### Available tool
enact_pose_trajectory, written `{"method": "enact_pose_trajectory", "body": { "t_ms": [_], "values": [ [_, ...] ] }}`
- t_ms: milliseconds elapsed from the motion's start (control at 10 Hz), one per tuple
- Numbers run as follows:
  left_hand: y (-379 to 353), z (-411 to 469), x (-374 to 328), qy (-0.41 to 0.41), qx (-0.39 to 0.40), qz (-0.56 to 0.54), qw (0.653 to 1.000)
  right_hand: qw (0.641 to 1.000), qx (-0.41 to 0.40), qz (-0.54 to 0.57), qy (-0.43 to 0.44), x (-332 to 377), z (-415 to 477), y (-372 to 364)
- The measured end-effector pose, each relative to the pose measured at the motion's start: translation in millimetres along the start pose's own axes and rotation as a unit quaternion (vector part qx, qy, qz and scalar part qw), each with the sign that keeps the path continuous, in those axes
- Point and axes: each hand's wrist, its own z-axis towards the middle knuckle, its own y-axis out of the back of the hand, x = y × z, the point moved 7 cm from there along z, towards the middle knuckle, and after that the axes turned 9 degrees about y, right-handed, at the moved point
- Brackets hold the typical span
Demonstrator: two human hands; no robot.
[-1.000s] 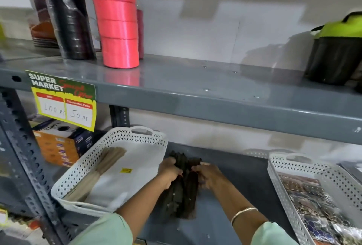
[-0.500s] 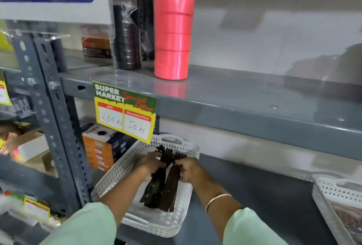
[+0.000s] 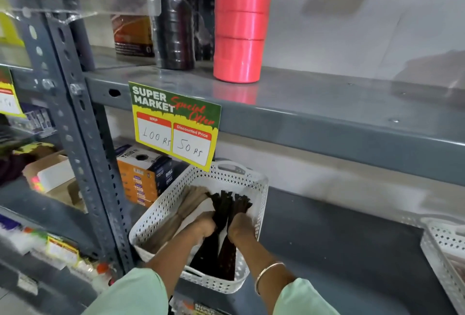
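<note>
Left hand and right hand each grip a dark zipper bundle, fingers curled tight round it, inside the white basket on the lower shelf, beside tan zippers.

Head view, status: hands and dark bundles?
Left hand, right hand grip dark brown zipper bundles, inside white perforated plastic basket. Beige bundle lies left of them. Nothing in the way.

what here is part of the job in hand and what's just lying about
In hand: left hand, right hand, dark bundles they grip, white basket.
Lying about: pink rolls, black rolls, price tag, orange boxes, beige strips.
</note>
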Motion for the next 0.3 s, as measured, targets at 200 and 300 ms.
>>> {"method": "enact_pose_trajectory", "body": {
  "t_ms": [200,300],
  "values": [
    [5,1,9,0.001,-0.05,0.108,0.993,1.0,0.022,0.003,0.018,10,-24,10],
    [16,-13,6,-0.009,-0.122,0.174,0.977,0.994,-0.023,0.014,0.11,18,-49,39]
  ]
}}
